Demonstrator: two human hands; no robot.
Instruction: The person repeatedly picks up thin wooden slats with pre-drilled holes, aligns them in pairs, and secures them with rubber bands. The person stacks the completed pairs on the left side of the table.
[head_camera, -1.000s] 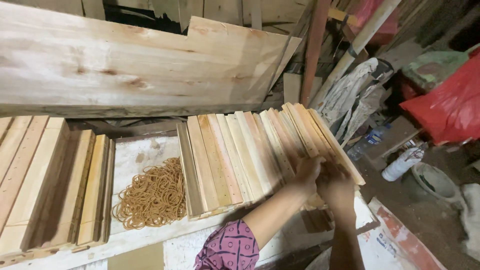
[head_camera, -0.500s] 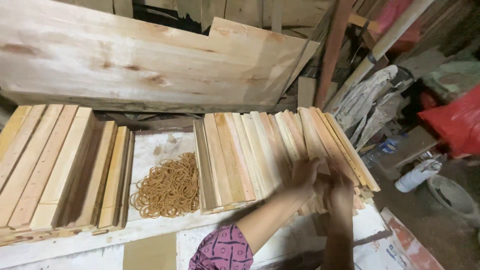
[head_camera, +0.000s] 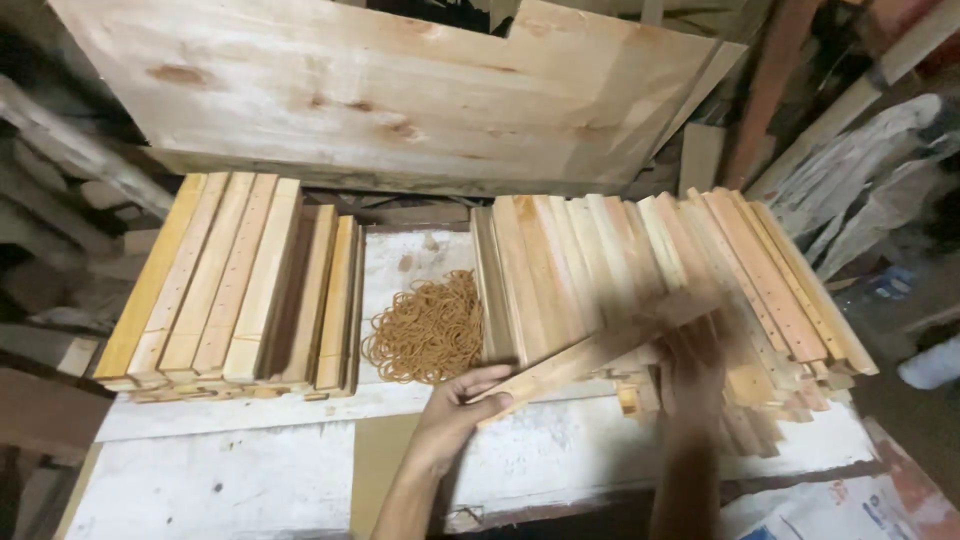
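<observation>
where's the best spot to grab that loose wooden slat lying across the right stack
Probably by its near, lower end, coming from the front edge of the white table. The wooden slat lies slanted across the right stack, that end jutting clear of the pile, where the left hand pinches it. The right hand is too blurred to judge.

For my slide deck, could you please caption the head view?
Left hand and blurred right hand hold a wooden slat beside rubber bands.

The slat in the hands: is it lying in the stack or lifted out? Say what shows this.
Lifted out. The slat slants across the stack, the left hand gripping its near end and the blurred right hand at its far end.
</observation>
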